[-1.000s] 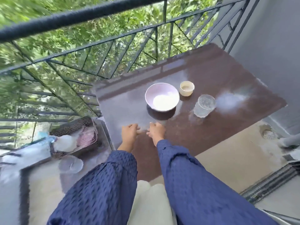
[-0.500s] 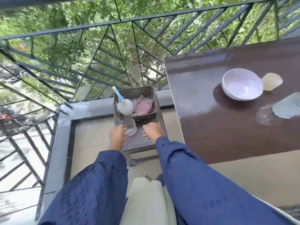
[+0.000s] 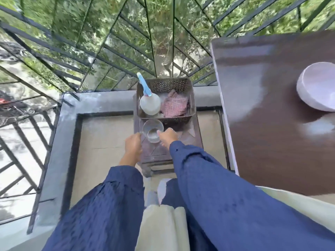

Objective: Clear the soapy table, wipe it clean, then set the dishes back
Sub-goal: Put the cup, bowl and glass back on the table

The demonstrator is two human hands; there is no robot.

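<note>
A clear glass [image 3: 153, 131] stands upright on a small dark stool [image 3: 189, 137], just in front of a brown basket [image 3: 163, 86]. My right hand [image 3: 167, 136] is curled at the glass's right side, its fingertips on the rim. At the glass's left side my left hand [image 3: 133, 147] is curled over the stool's edge; whether it holds the glass is unclear. The dark brown table [image 3: 272, 151] fills the right side, with whitish soapy patches [image 3: 241, 98]. A lilac bowl [image 3: 319, 87] sits on it, cut off by the frame's edge.
The basket holds a white spray bottle [image 3: 150, 104] with a blue trigger and a pink checked cloth [image 3: 174, 105]. A black metal railing [image 3: 126, 57] and a grey ledge [image 3: 101, 102] close off the balcony behind the stool. The floor beside the stool is beige tile [image 3: 107, 133].
My view has swung left from the table to the stool. Both hands left the table's front edge and now flank the glass on the stool.
</note>
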